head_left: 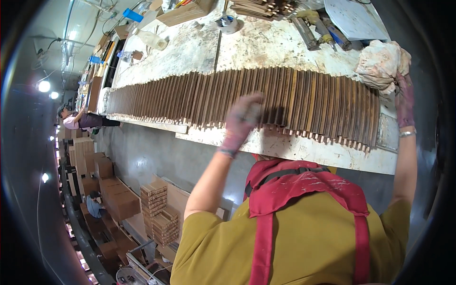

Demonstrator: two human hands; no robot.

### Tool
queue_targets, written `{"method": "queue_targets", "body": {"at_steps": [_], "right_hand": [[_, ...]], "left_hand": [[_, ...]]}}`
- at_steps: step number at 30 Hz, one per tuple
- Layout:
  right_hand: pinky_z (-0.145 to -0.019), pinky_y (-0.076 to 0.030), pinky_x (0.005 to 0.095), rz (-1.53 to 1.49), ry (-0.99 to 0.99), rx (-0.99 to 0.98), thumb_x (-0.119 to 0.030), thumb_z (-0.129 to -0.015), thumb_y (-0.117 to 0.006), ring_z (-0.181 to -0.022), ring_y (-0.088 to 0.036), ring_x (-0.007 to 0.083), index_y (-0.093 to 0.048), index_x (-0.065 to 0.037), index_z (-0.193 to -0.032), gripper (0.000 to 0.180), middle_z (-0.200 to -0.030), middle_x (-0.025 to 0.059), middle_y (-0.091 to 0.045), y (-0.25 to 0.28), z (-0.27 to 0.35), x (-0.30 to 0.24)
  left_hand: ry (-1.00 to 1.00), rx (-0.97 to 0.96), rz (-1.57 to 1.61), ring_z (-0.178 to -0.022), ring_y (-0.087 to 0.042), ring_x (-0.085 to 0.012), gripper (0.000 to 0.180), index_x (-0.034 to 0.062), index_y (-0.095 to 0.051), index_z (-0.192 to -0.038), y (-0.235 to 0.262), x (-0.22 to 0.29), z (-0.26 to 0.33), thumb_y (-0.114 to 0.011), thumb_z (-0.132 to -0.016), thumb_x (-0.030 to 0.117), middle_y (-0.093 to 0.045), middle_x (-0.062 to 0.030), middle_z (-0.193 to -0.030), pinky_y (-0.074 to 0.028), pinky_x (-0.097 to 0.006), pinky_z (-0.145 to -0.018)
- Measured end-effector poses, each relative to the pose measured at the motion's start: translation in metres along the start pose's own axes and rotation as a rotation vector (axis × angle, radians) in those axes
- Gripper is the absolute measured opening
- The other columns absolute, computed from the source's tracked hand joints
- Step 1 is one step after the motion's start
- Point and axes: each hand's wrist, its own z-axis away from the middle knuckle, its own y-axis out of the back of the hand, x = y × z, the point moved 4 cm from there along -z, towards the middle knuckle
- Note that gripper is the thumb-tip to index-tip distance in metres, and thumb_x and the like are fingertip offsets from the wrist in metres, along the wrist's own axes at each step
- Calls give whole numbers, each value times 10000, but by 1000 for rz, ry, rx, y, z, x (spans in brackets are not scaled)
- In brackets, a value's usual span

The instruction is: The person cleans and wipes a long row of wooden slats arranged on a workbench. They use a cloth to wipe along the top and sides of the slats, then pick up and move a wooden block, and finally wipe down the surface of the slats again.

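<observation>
A long row of narrow dark-brown wooden strips (327, 104) lies side by side across the paint-stained white table (190, 52), their pale ends toward me and away. Above the middle of the row is my left hand (242, 121) in a stained pinkish glove. Its fingers are loosely bent and somewhat blurred, with nothing visible in them; a shadow falls on the strips beside it. At the row's right end, my right hand (404, 99), also gloved, grips a crumpled, stained cloth (380, 64) by its right side. The cloth partly hides those fingers.
Power tools (316, 28) and a white board (354, 19) lie at the far right. A small pot with a brush (227, 23) stands behind the row, near more strips (263, 7). A plastic bottle (152, 39) lies far left. Stacked wood (159, 204) and a co-worker (78, 118) are left.
</observation>
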Motion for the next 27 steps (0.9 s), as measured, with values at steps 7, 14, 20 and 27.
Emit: {"method": "queue_targets", "body": {"at_steps": [7,14,20,27], "right_hand": [[-1105,-313,332,901,76,-431,-374,-942,-586,-1319,-435,252,-380,-39,-1439,634,-1437,150,-451,-49,-2,47],[-1123,-298,355,1006,152,-290,-340,-944,-580,-1347,-408,281,-384,-42,-1433,605,-1438,155,-436,-63,45,0],[-1116,-306,348,956,127,-247,-340,-955,-557,-1338,-413,270,-440,-40,-1395,544,-1411,142,-463,-81,79,-7],[-1018,-407,391,1383,105,-163,-380,-955,-543,-1234,-504,342,-494,-81,-1343,493,-1351,182,-516,-47,85,13]], "left_hand": [[191,222,-792,-1269,-478,-350,472,44,-567,-1285,136,-102,-2,-632,-907,319,-523,-204,-1344,-386,-414,-1068],[310,18,-906,-1355,-363,-343,589,168,-495,-1381,140,-138,3,-635,-880,443,-429,-129,-1445,-285,-485,-1106],[135,-2,-1025,-1312,-420,-365,487,202,-524,-1358,151,-129,-8,-609,-881,255,-444,-141,-1432,-382,-477,-1053],[-253,-411,-1095,-1402,-319,-315,690,318,-548,-1349,142,-121,-20,-536,-777,-67,-385,-53,-1493,-324,-466,-1116]]}}
